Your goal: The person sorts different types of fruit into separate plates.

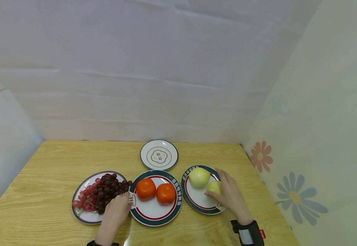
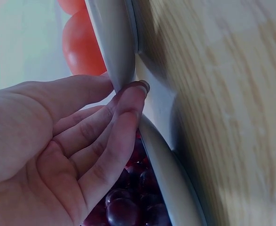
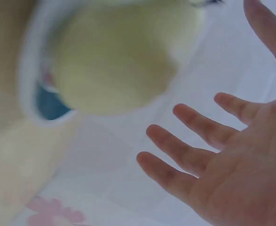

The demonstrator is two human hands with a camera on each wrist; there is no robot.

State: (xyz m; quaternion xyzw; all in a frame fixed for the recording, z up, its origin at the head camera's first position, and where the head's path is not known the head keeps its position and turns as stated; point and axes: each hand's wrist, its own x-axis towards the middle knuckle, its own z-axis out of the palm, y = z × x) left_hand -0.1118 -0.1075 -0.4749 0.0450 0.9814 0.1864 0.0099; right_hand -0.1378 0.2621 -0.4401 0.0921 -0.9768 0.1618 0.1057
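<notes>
My left hand (image 1: 117,208) pinches the near-left rim of a green-rimmed plate (image 1: 154,222) that bears two round orange-red fruits (image 1: 145,189). In the left wrist view, the thumb (image 2: 88,92) lies over the rim and the fingers curl beneath it, right beside the grape plate. My right hand (image 1: 232,198) hovers at the right side of another green-rimmed plate (image 1: 193,204) with two pale yellow-green fruits (image 1: 199,177). Its fingers (image 3: 175,155) spread apart, a gap from the nearer fruit (image 3: 114,61) in the right wrist view.
On the left, an oval-looking plate (image 1: 89,218) holds red and dark purple grapes (image 1: 107,189), some reaching over its right edge. A small white plate (image 1: 159,147) with a dark rim stands behind the middle plate. Walls border the wooden table (image 1: 43,177) at the back and right.
</notes>
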